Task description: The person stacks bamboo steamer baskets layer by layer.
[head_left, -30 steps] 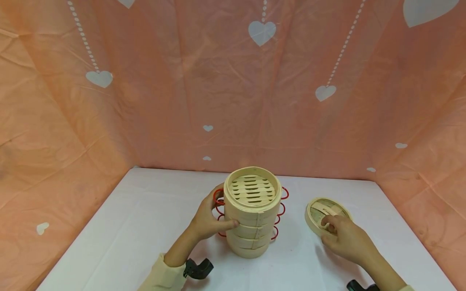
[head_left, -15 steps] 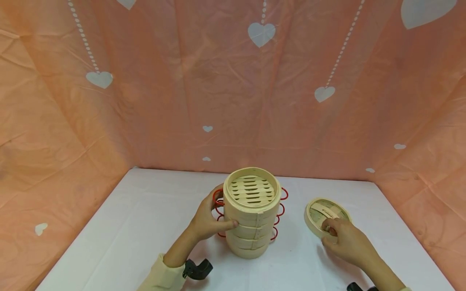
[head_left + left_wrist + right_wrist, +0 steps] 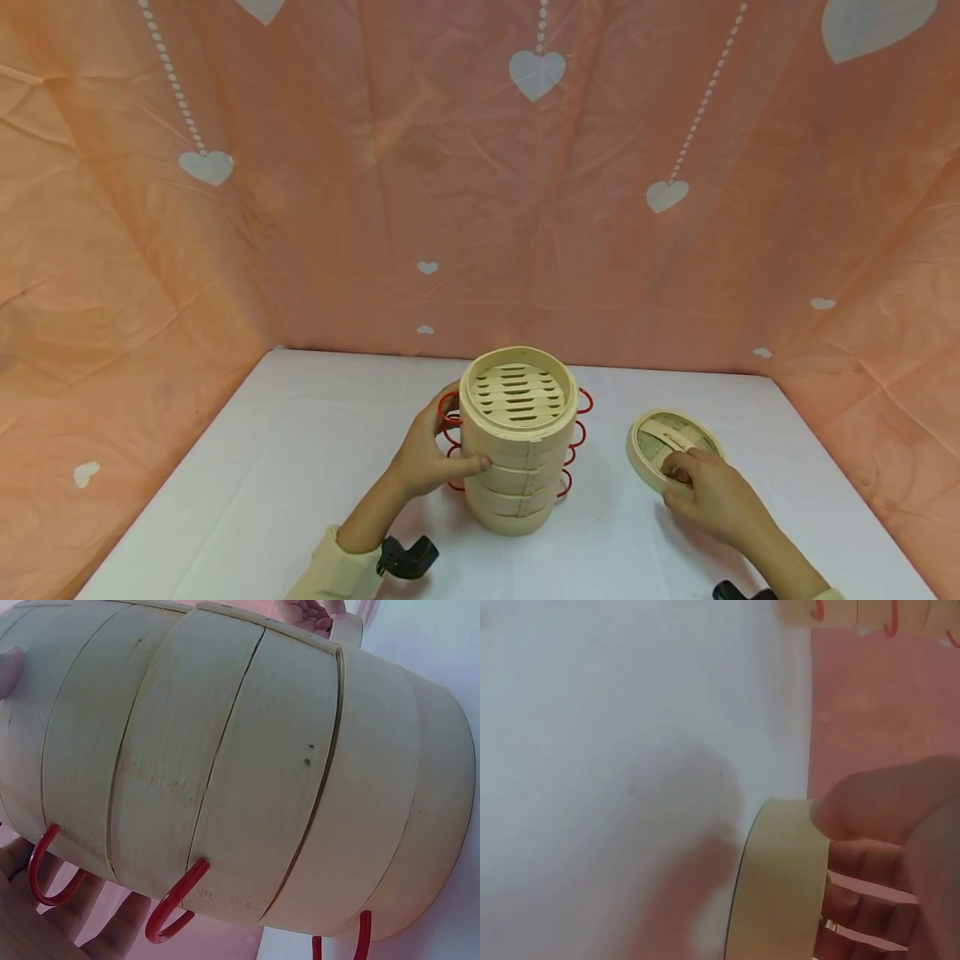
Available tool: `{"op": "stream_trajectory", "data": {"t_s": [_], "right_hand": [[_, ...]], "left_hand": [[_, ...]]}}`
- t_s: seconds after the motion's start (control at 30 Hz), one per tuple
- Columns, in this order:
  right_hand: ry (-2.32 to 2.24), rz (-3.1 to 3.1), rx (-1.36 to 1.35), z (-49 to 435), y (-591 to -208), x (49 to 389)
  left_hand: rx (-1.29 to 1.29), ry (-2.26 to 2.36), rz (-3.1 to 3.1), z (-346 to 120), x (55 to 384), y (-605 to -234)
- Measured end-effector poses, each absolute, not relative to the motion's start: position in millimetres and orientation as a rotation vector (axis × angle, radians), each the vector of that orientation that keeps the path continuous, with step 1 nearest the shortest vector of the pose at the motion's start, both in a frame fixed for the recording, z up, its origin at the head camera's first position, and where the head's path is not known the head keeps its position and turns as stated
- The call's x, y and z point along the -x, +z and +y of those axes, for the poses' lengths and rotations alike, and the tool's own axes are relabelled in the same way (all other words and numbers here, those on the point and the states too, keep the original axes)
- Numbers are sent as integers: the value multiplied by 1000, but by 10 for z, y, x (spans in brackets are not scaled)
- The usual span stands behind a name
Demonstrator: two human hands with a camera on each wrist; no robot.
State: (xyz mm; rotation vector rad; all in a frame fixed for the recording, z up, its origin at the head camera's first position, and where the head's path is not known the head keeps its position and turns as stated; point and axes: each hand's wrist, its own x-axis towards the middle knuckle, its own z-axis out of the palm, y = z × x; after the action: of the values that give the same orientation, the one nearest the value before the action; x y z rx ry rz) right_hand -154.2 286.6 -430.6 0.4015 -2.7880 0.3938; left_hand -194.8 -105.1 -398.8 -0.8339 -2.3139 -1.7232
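Note:
A tall stack of round bamboo steamer baskets point(image 3: 517, 454) stands upright on the white table, with a slatted open tier on top. My left hand point(image 3: 426, 454) grips its left side, thumb across the front and fingers round behind by the red loop handles point(image 3: 176, 904). To the right, a shallow bamboo steamer lid point(image 3: 643, 454) lies on the table with its strip handle point(image 3: 669, 432) up. My right hand point(image 3: 716, 498) holds the lid's near part, fingers curled over its top. In the right wrist view the thumb meets the edge of the lid point(image 3: 780, 885).
White cloth covers the table point(image 3: 300, 433). An orange-pink curtain point(image 3: 360, 208) printed with pale hearts rises behind and along both sides. A black wrist mount point(image 3: 408, 557) sits on the left wrist, near the foot of the stack.
Both hands, the stack and the lid keep their places. Only the whole head view shifts very slightly.

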Motion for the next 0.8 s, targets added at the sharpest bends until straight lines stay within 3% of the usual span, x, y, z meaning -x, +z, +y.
{"op": "stream_trajectory", "data": {"t_s": [0.8], "right_hand": [[361,-2840,-413,2864,-4336,1621]], "left_hand": [[847,-1734,-2295,-1049,1954,-3998]]}}
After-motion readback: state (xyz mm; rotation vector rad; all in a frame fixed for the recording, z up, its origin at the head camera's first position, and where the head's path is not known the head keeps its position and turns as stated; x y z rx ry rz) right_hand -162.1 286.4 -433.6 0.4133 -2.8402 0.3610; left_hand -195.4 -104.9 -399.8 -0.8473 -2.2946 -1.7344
